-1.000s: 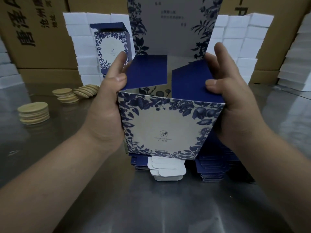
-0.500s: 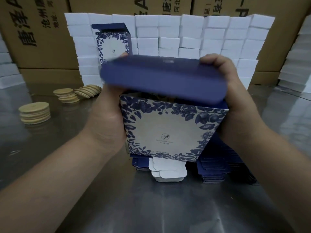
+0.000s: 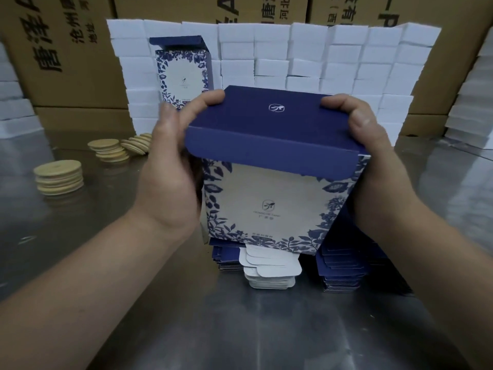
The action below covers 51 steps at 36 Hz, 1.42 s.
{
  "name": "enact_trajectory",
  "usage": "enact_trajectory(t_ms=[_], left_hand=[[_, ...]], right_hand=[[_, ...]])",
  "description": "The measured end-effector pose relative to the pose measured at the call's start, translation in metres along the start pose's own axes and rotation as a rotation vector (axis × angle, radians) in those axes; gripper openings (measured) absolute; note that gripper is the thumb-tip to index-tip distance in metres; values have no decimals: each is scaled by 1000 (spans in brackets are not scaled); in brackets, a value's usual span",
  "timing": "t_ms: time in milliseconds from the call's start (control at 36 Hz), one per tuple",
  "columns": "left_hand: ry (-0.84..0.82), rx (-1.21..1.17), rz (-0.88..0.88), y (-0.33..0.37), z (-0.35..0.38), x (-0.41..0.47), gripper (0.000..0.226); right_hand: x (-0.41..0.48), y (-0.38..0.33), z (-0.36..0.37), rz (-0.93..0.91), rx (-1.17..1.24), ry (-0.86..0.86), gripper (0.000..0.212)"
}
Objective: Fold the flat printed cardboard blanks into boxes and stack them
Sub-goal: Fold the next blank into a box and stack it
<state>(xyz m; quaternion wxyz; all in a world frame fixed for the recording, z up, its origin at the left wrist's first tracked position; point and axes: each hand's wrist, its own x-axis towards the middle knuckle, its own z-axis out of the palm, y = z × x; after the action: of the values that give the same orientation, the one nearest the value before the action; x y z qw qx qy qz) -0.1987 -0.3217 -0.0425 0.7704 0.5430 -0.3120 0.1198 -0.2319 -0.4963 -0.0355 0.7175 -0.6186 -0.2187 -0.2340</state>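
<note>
I hold the box (image 3: 269, 204) upright in front of me, above the table (image 3: 240, 329), with its printed blue-leaf face toward me. My left hand (image 3: 170, 180) grips the box's left side, fingers curled, with one fingertip hooked over the far left corner of the dark blue lid (image 3: 266, 124). My right hand (image 3: 373, 166) grips the right side, with the palm against the wall and the fingers curled over the lid's far right corner. The lid lies folded down across the top of the box. Its front lip hangs over the upper edge of the printed face and stands slightly proud of it.

Directly under the box sits the stack of flat blanks (image 3: 341, 268), its dark blue edges layered and its white tabs (image 3: 269, 265) poking out toward me. The bottom edge of the box is just above this stack; I cannot tell whether they touch.

In front of the box, toward me, the bare steel runs wide and open. To the box's left lie two piles of round discs (image 3: 58, 177), well apart from it. Behind the box, a finished box (image 3: 184, 73) stands against a wall of white blocks (image 3: 320, 62), with brown cartons (image 3: 72, 62) beyond.
</note>
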Motion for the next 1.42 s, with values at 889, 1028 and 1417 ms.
enact_trajectory(t_ms=[889, 1028, 1417], left_hand=[[-80, 479, 456, -6, 5, -12, 37], [-26, 502, 447, -4, 7, -11, 33], [242, 856, 658, -6, 0, -5, 22]], right_hand=[[0, 3, -1, 145, 91, 104, 78], [1, 5, -2, 139, 112, 109, 79], [0, 2, -10, -144, -274, 163, 54]])
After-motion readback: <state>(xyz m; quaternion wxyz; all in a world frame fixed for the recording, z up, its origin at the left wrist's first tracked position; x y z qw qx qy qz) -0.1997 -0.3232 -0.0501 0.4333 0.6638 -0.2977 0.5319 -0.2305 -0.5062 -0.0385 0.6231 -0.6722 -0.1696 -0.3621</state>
